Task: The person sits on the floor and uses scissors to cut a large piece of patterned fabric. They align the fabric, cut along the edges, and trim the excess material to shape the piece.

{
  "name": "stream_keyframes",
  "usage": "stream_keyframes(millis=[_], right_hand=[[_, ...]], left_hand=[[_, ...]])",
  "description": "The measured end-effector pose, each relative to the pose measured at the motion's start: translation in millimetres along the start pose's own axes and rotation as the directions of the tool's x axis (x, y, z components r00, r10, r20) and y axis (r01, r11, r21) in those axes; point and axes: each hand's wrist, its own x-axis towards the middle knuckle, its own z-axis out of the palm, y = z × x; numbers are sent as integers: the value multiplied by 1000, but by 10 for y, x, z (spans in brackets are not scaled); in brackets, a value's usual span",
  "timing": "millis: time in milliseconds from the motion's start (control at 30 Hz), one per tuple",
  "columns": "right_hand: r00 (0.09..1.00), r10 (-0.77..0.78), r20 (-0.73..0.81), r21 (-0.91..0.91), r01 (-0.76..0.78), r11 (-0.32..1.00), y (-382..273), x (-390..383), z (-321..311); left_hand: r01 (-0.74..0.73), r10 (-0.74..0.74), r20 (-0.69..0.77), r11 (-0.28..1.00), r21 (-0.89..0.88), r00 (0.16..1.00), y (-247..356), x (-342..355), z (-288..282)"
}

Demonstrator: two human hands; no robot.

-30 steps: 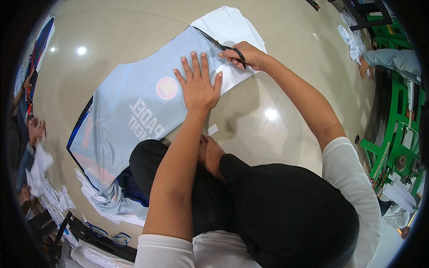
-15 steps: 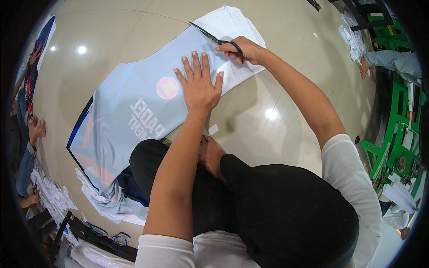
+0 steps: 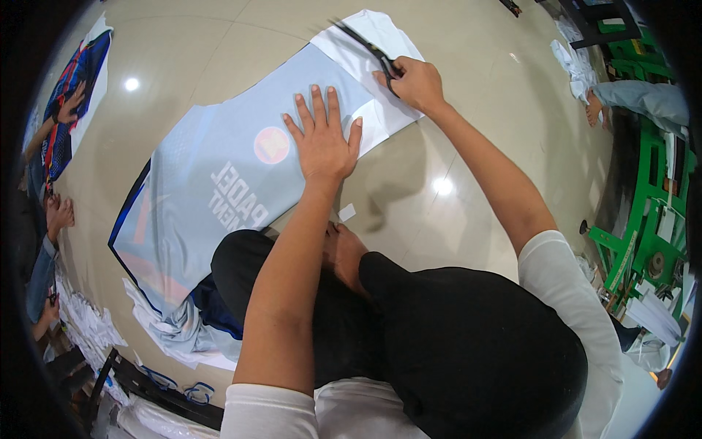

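A large light grey-blue fabric piece [image 3: 197, 161] lies spread on the tiled floor, with faint reversed lettering, a pale red round emblem and a dark blue edge at its left. Flat on it, fingers spread, rests my left hand [image 3: 325, 146]. My right hand [image 3: 417, 84] is wrapped round the black handles of a pair of scissors [image 3: 373, 51]. The scissors are over the fabric's white far end [image 3: 369, 29], blades pointing up and left and smeared by motion. Whether the blades touch the cloth I cannot tell.
A crumpled heap of fabric [image 3: 183, 333] lies by my left knee. White scraps [image 3: 88, 314] are piled at the far left, where another person's hand [image 3: 71, 104] rests on dark patterned cloth. Green metal frames [image 3: 643, 241] stand at the right, near another person's foot [image 3: 594, 110].
My right hand has shifted slightly right and up with the scissors, which now sit over the white end. My left hand stays nearly in place. At far left, more of the patterned cloth shows.
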Motion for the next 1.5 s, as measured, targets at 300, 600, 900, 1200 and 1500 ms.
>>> stream_keyframes(millis=[300,600,900,1200,1500], right_hand=[[892,29,-450,-100,-83,992,835,-995,61],[724,368,-583,-136,-534,835,1970,-2980,-279],[402,682,-611,112,-809,577,2100,-4042,-696],[652,601,-463,449,-412,793,1301,-3060,-231],[737,308,601,552,-662,508,110,-2340,-288]], left_hand=[[-47,43,-72,998,-48,996,-77,7,78],[-127,128,-56,992,11,990,-298,374,102],[-249,249,10,968,29,968,-646,683,65],[-165,155,-89,978,-128,984,-450,1236,203],[-57,58,-25,998,31,998,-1490,768,-342]])
